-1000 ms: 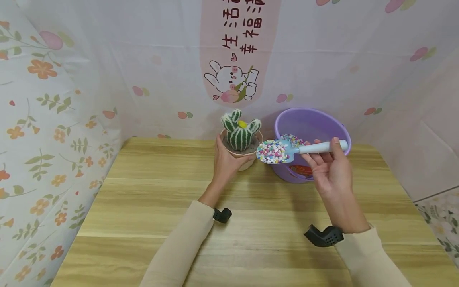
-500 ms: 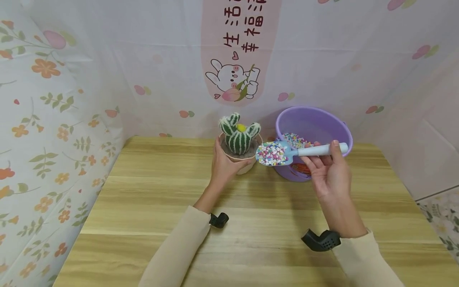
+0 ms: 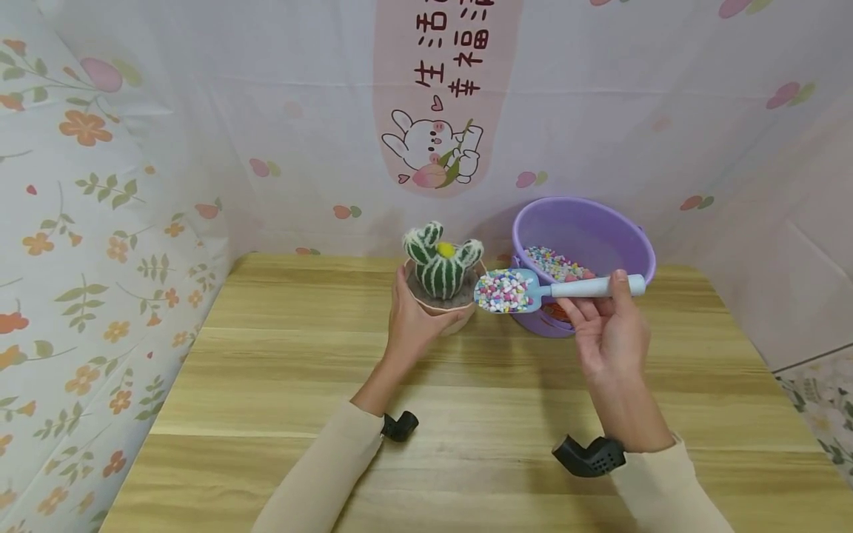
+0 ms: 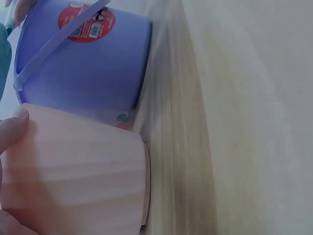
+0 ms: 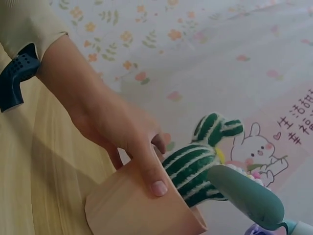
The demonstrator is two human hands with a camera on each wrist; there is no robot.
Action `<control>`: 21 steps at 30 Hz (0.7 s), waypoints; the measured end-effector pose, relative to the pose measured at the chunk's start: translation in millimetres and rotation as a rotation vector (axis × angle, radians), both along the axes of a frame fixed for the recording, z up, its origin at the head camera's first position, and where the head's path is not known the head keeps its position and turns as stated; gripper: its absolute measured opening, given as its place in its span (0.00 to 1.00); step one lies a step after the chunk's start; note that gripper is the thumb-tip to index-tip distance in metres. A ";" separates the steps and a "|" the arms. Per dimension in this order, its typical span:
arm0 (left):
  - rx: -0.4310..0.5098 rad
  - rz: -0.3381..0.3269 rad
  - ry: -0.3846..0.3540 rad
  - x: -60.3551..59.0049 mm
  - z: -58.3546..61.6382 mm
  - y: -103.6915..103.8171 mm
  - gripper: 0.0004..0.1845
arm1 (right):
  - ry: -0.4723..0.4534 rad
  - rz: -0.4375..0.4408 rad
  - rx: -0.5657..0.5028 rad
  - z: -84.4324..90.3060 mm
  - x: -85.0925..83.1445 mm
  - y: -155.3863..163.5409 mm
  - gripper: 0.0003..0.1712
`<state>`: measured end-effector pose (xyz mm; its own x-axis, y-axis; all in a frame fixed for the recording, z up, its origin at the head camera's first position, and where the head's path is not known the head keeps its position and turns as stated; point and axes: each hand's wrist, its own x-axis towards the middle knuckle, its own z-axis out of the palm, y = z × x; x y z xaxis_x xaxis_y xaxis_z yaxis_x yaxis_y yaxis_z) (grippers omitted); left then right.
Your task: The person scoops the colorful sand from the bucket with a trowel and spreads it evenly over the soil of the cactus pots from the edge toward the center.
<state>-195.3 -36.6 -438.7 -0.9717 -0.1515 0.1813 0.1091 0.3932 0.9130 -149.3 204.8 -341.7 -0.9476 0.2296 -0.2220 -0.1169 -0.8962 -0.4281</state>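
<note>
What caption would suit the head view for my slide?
Left hand holds a pot with a toy cactus; right hand holds a scoop of coloured pebbles beside it.

Left hand (image 3: 412,326) extended forward from a cream sleeve, palm turned inward, fingers and thumb curled round a pot (image 3: 441,307) and gripping its side; thumb tip pressed flat against the pot's wall in the right wrist view; forearm angled up from lower centre. Right hand (image 3: 609,329) raised, palm toward the person, fingers bent, thumb on top, pinching the handle of a scoop (image 3: 533,289) held roughly level; a black wrist mount sits at each cuff.
</note>
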 end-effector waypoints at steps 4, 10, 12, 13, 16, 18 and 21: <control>-0.003 -0.003 0.018 7.0 -0.5 -0.4 0.70 | 0.012 -0.015 0.020 -1.2 0.6 -3.2 0.25; -0.004 0.010 0.036 16.8 -1.9 1.1 0.70 | 0.021 -0.036 0.022 -1.9 -0.2 -5.8 0.19; -0.007 0.017 0.039 19.6 -2.0 1.8 0.70 | 0.021 -0.047 0.019 -2.1 -0.7 -6.2 0.19; -0.007 0.019 0.040 21.0 -2.0 2.2 0.69 | 0.018 -0.055 0.026 -2.2 -0.8 -6.6 0.19; -0.011 0.028 0.037 25.2 -1.9 3.3 0.69 | 0.012 -0.065 0.033 -2.6 -0.8 -7.1 0.19; -0.015 0.034 0.040 27.7 -1.9 4.0 0.68 | 0.010 -0.067 0.041 -2.8 -0.6 -7.6 0.19; -0.028 0.048 0.044 30.4 -1.9 5.2 0.68 | 0.014 -0.065 0.041 -3.1 -0.8 -8.0 0.18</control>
